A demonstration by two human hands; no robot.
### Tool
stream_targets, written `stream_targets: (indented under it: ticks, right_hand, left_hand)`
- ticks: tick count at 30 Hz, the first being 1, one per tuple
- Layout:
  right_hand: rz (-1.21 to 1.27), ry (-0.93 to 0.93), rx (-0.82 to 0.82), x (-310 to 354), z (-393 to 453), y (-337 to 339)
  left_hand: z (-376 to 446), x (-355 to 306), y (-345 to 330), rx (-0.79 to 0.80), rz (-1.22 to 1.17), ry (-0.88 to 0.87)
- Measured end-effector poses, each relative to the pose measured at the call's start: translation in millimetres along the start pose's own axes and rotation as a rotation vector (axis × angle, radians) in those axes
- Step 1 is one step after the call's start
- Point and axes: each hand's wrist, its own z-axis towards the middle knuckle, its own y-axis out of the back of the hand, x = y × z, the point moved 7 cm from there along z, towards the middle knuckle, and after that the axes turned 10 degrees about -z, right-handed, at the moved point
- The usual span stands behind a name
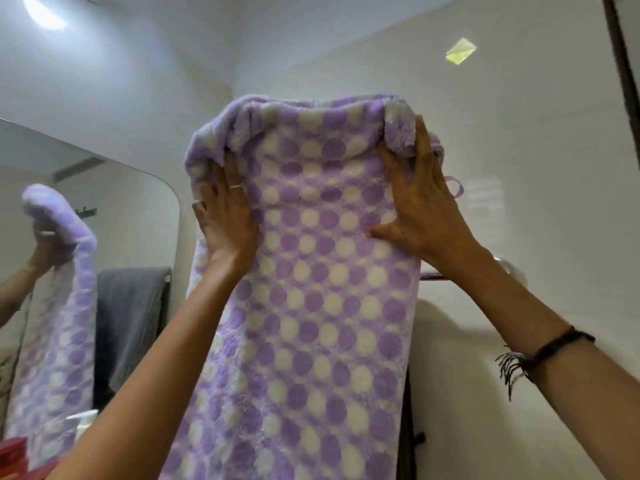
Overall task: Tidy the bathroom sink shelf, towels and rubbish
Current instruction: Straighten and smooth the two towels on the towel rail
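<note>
I see both hands raised high in front of the white tiled wall [519, 140], each gripping the top of a lilac towel with white dots [311, 306]. My left hand [227, 220] has its palm against the cloth and its fingers reaching up into the bunched upper left edge; a ring shows on one finger. My right hand [420, 202] has its fingers curled into the gathered upper right corner, with the thumb spread out across the front of the fabric. The towel hangs from the two hands in one long panel that runs down past the bottom of the view, with a small lilac hanging loop [456, 187] sticking out just beside the right hand. A towel rail [433, 276] peeks out behind the towel's right edge, below the right wrist. A dark fringed bracelet [540, 355] sits on the right forearm. At left, a mirror [138, 209] reflects the towel, one raised arm, and a grey towel [131, 317] hanging on the far side.
</note>
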Motion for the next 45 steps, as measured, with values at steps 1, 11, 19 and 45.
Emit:
stream_targets:
  ticks: [1,11,19,45]
  right_hand:
    - [0.0,0.009,0.003,-2.4,2.4,-7.7]
    - [-0.003,-0.032,0.116,-45.9,30.1,-81.6]
    - [0.013,0.091,0.275,-55.9,19.3,-123.7]
    - [-0.001,-0.399,1.003,-83.9,-12.7,-173.2]
  left_hand:
    - [1.8,3.5,-10.0,0.022,-0.032,0.006]
    - [5.6,20.4,-97.1,0.168,-0.353,0.03]
    - [-15.5,29.5,-183.2,0.86,-0.306,0.026]
    - [-20.8,45.8,-216.9,1.211,0.079,0.506]
